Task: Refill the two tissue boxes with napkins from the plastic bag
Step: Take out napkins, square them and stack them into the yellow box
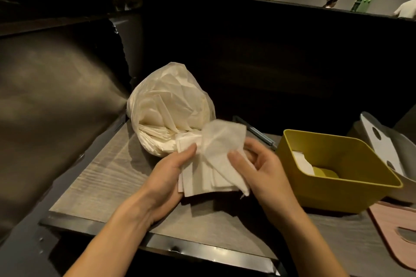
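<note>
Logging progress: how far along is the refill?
Early. The yellow box is open, nearly empty, a few napkins inside. Both hands, left and right, hold a napkin stack beside the plastic bag. Left: load it; a second box isn't clearly visible.

The pink lid (396, 231) runs off the right edge, and so does the grey box (382, 141). The yellow box (333, 189) hides its own floor behind the near wall. Napkins (209, 175) cover the left hand's (166, 177) fingers.
</note>
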A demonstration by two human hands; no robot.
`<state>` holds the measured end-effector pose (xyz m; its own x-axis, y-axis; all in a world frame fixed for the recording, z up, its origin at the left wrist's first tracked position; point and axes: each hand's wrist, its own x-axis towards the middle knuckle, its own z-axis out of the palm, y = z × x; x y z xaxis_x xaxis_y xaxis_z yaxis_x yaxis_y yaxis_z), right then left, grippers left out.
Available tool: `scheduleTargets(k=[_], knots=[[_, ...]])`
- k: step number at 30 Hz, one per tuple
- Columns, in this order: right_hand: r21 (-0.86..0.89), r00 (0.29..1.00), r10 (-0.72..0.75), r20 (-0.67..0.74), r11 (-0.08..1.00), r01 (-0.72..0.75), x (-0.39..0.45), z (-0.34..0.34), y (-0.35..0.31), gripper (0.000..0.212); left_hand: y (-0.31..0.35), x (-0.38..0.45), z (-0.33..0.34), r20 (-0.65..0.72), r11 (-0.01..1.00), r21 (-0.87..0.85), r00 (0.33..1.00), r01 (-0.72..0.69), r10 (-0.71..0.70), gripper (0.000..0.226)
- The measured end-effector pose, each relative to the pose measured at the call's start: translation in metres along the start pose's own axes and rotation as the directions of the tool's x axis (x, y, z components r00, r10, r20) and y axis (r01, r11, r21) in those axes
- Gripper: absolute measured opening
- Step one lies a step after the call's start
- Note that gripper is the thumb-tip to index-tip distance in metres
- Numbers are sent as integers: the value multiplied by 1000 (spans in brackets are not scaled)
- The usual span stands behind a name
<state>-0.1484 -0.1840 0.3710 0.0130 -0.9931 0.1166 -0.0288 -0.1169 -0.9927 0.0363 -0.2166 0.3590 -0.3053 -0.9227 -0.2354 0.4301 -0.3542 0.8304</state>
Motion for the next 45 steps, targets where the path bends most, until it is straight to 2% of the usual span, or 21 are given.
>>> scheduleTargets(k=[2,7,11,15,18,21,22,25,27,31,35,37,38,41,43,45], knots=[[-100,999,12,-31,995,-15,0,-1,9,36,0,-1,-1,17,997,-67,999,35,-33,42],[-244,996,-92,-15,966,85,2,4,15,29,3,-6,0,154,992,-111,987,61,-44,66],[-345,986,-168,5,925,160,3,9,21,36,0,-5,1,133,997,-68,991,37,-28,47],[-537,974,-221,-44,828,164,2,3,25,34,0,-3,2,84,993,-91,994,71,-64,46],[-492,982,-168,-85,864,105,-1,-3,29,27,1,-2,-1,95,984,-143,991,110,-97,52],[-530,968,-222,-113,838,131,-3,-7,32,5,0,-1,-1,71,984,-163,996,67,-56,47],[-479,966,-225,-127,867,139,-3,-7,32,7,1,-2,1,67,986,-159,997,48,-37,45],[-88,984,-108,-145,991,96,-4,-6,24,15,-2,-3,6,56,994,-113,998,15,-8,46],[6,993,-42,-111,999,43,-4,-2,21,17,-2,-4,10,58,997,-80,998,-7,12,55],[-174,993,-50,-103,984,31,1,8,25,13,-3,-10,14,125,997,-82,992,-11,22,70],[-351,993,-73,-92,936,36,-4,7,26,11,-8,-9,17,53,997,60,997,-51,48,43],[-478,993,-78,-91,878,25,-7,6,27,11,-7,-9,16,27,997,55,998,-58,57,37],[-513,994,-69,-87,858,15,-8,4,28,18,-6,-10,16,30,998,28,998,-50,49,36],[-461,999,32,14,887,-22,-10,-3,22,54,-4,-13,16,67,998,-64,997,-19,24,44],[-369,994,32,103,929,8,-12,-6,17,51,-4,-16,14,89,996,-75,995,-41,47,46],[-225,995,-20,93,973,40,-15,-8,14,34,-3,-20,13,104,993,11,988,-119,118,35]])
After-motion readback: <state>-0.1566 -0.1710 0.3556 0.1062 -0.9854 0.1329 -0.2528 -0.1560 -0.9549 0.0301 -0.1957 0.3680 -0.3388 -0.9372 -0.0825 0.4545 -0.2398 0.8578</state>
